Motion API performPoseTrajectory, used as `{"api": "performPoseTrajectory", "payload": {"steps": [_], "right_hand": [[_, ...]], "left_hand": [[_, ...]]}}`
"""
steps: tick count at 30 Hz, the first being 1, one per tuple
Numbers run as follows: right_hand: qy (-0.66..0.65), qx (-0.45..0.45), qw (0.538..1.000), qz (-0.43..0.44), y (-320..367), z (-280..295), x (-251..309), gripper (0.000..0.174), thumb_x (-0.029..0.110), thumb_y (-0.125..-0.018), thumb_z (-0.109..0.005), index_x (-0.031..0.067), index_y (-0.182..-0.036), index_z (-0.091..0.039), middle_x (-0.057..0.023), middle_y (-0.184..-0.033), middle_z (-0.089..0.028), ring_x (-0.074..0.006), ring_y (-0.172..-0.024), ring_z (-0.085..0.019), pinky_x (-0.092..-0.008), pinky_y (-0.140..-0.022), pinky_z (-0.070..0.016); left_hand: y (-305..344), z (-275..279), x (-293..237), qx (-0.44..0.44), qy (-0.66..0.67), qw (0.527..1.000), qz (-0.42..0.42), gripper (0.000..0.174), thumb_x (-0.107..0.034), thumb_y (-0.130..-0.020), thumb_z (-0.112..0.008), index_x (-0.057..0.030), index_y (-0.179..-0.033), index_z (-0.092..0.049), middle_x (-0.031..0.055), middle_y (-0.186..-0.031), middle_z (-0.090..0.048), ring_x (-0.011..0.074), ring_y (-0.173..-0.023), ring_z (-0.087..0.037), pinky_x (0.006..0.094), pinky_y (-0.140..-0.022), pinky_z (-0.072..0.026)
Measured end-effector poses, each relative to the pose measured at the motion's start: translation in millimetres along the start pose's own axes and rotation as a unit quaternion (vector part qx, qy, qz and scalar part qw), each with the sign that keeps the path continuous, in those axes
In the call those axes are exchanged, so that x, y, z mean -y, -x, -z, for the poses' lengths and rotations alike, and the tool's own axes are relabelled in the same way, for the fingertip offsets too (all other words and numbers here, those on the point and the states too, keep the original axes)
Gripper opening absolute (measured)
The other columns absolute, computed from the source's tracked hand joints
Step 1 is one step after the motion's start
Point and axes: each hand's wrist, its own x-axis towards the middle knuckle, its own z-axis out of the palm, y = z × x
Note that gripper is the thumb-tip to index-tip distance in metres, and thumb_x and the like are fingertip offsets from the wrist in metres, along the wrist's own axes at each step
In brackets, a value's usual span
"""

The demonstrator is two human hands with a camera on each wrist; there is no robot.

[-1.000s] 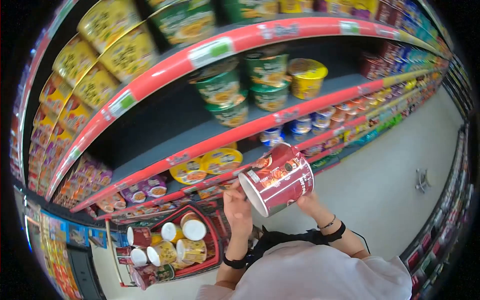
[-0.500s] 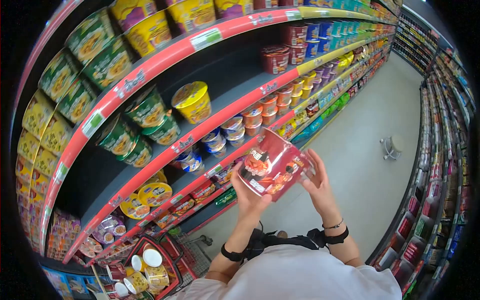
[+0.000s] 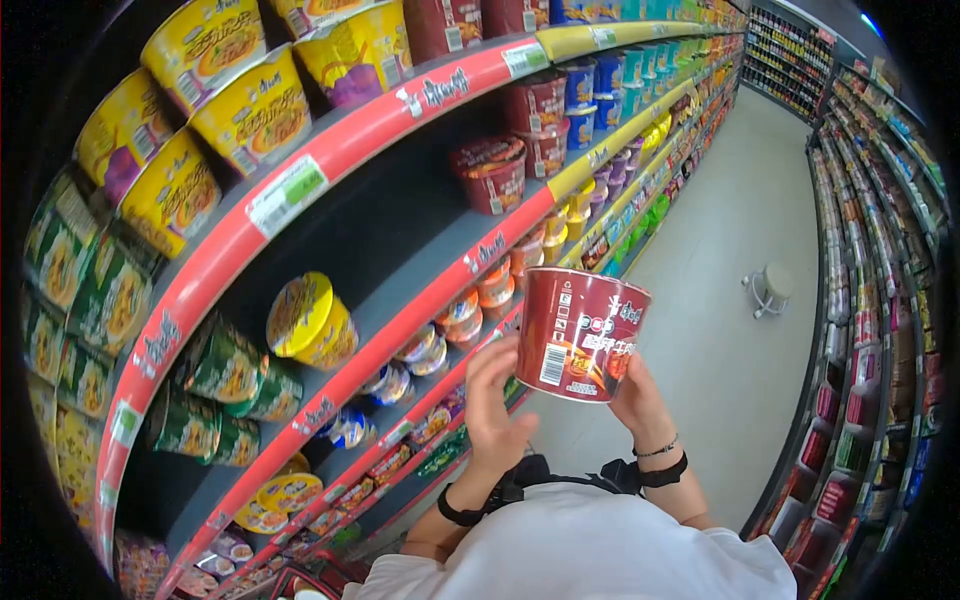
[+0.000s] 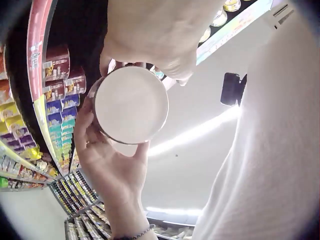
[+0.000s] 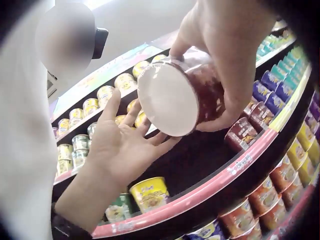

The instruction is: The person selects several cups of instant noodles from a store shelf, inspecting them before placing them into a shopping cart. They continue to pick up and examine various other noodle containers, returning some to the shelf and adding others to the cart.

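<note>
A dark red instant noodle cup is held in front of the chest, its printed side and barcode facing up to the head view. My right hand grips it from the right; in the right wrist view the thumb and fingers of that hand curl round its wall. On the other side is my left hand, its fingertips at the cup. The right wrist view shows the left hand with fingers spread beside the cup's white base. That round base also faces the left wrist camera.
Shelves with a red edge run along the left, carrying a yellow noodle cup, green cups and dark red cups. A stool stands on the aisle floor. More shelves line the right.
The cup has turned from lying tilted to nearly upright, with its barcode side now showing. The left hand's hold has loosened, and the right hand grips it. The cart has almost left the head view.
</note>
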Motion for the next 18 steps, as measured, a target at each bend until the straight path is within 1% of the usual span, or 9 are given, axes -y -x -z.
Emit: {"api": "performPoseTrajectory", "payload": {"steps": [2,3,4,5,6,7,9,14,18], "right_hand": [[-0.011,0.012,1.0,0.003,-32.7,5.0,5.5,0.072,0.046,-0.088,-0.064,0.0001,-0.137,-0.038,-0.0102,-0.133,-0.052,-0.0208,-0.123,-0.052,-0.0387,-0.103,-0.0417],[0.033,0.016,0.999,0.024,-50.6,5.2,7.3,0.073,0.046,-0.086,-0.066,0.0003,-0.136,-0.038,-0.0103,-0.133,-0.053,-0.0211,-0.123,-0.051,-0.0385,-0.103,-0.0413],[0.074,0.02,0.996,0.046,-67.9,6.5,7.6,0.075,0.046,-0.085,-0.068,0.0005,-0.136,-0.039,-0.0105,-0.132,-0.053,-0.0213,-0.124,-0.051,-0.0384,-0.104,-0.041],[0.062,0.009,0.998,0.028,-81.9,11.8,8.4,0.091,0.038,-0.076,-0.079,0.0004,-0.144,-0.03,-0.0102,-0.139,-0.046,-0.0203,-0.128,-0.045,-0.0378,-0.108,-0.0344],[0.059,0.012,0.998,0.029,-95.2,13.5,8.4,0.091,0.038,-0.076,-0.079,0.0004,-0.144,-0.03,-0.0102,-0.139,-0.046,-0.0203,-0.128,-0.045,-0.0378,-0.108,-0.0344],[0.143,0.021,0.988,0.051,-106.8,14.9,10.4,0.096,0.03,-0.073,-0.083,0.0008,-0.145,-0.027,-0.0098,-0.14,-0.044,-0.0201,-0.13,-0.043,-0.0373,-0.109,-0.0335],[0.241,0.043,0.963,0.111,-129.6,13.8,17.5,0.109,0.01,-0.062,-0.089,0.0007,-0.147,-0.021,-0.0088,-0.143,-0.039,-0.0201,-0.133,-0.036,-0.0367,-0.11,-0.0313],[0.241,0.068,0.951,0.183,-193.7,4.5,38.7,0.108,0.01,-0.063,-0.089,-0.0007,-0.146,-0.021,-0.0096,-0.14,-0.039,-0.0209,-0.135,-0.034,-0.0363,-0.111,-0.0284],[0.279,0.072,0.936,0.202,-249.1,14.7,46.0,0.096,0.01,-0.065,-0.087,-0.0014,-0.14,-0.029,-0.0123,-0.14,-0.039,-0.0223,-0.133,-0.037,-0.0373,-0.11,-0.0303]], "left_hand": [[-34.5,5.9,8.1,-0.046,0.082,0.987,0.127,0.068,-0.033,-0.084,-0.072,-0.0002,-0.135,-0.04,0.0167,-0.137,-0.04,0.0303,-0.131,-0.04,0.0444,-0.107,-0.0355],[-48.3,16.6,19.4,-0.021,0.054,0.986,0.156,0.077,-0.029,-0.079,-0.076,0.0006,-0.138,-0.036,0.0156,-0.137,-0.04,0.0269,-0.13,-0.043,0.0425,-0.106,-0.037],[-63.1,24.5,29.6,-0.02,0.049,0.988,0.148,0.077,-0.029,-0.079,-0.076,0.0006,-0.138,-0.036,0.0156,-0.137,-0.04,0.0269,-0.13,-0.043,0.0425,-0.106,-0.037],[-77.2,30.8,37.5,0.032,-0.008,0.989,0.144,0.084,-0.027,-0.075,-0.08,0.0011,-0.139,-0.034,0.0158,-0.137,-0.039,0.0275,-0.129,-0.043,0.0418,-0.105,-0.0376],[-88.7,35.2,43.1,0.083,-0.063,0.984,0.143,0.09,-0.025,-0.071,-0.084,0.0016,-0.14,-0.033,0.0161,-0.138,-0.039,0.0281,-0.128,-0.044,0.0411,-0.105,-0.0382],[-97.7,34.0,43.0,0.073,-0.094,0.977,0.179,0.102,-0.024,-0.062,-0.089,0.0019,-0.141,-0.031,0.017,-0.138,-0.039,0.029,-0.127,-0.045,0.0408,-0.104,-0.0393],[-112.7,42.8,57.8,0.077,-0.12,0.977,0.161,0.103,-0.025,-0.061,-0.09,0.0016,-0.142,-0.031,0.0175,-0.138,-0.039,0.0294,-0.126,-0.045,0.0408,-0.103,-0.0398],[-140.9,40.5,97.7,0.002,-0.118,0.98,0.162,0.106,-0.023,-0.058,-0.092,0.002,-0.141,-0.031,0.0194,-0.137,-0.041,0.0305,-0.126,-0.046,0.0397,-0.1,-0.0417],[-172.6,34.4,118.0,-0.076,-0.266,0.958,0.073,0.105,-0.02,-0.057,-0.092,0.0028,-0.141,-0.033,0.0207,-0.136,-0.045,0.0311,-0.124,-0.049,0.0394,-0.102,-0.041]]}}
